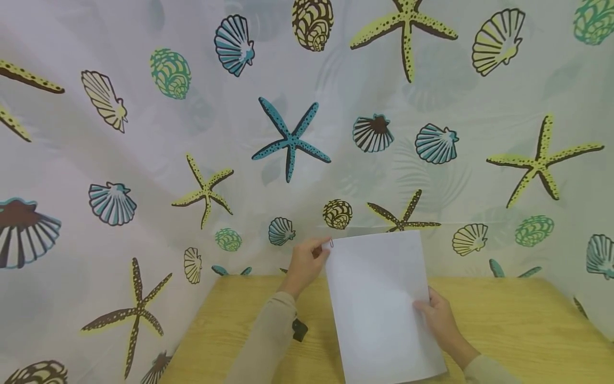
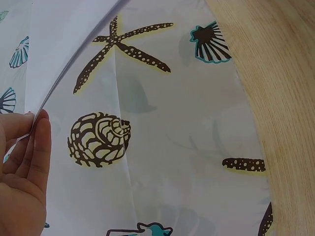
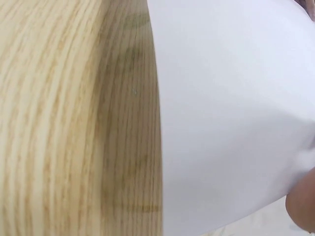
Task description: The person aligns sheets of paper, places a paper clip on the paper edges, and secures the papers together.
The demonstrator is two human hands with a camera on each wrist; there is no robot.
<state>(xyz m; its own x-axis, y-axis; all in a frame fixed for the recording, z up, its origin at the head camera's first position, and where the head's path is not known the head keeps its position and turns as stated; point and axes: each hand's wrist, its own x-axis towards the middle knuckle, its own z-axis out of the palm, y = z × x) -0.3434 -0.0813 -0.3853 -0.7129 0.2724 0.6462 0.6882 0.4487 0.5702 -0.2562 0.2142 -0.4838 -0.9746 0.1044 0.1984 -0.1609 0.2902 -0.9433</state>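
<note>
White paper (image 1: 379, 304) is held up, tilted, above the wooden table in the head view. A small reddish paper clip (image 1: 331, 243) sits at its top left corner. My left hand (image 1: 305, 262) pinches that corner between thumb and fingers, right at the clip. In the left wrist view the left hand (image 2: 24, 162) shows at the left, with the thin edge of the paper (image 2: 74, 51) between thumb and fingertips. My right hand (image 1: 440, 317) grips the paper's right edge, thumb on the front face. The right wrist view shows mostly the blank paper (image 3: 226, 98) and part of a finger (image 3: 301, 204).
A small black object (image 1: 299, 330) lies on the wooden table (image 1: 508, 314), beside my left sleeve. Behind the table and along both sides hangs a white curtain (image 1: 268, 197) printed with starfish and shells.
</note>
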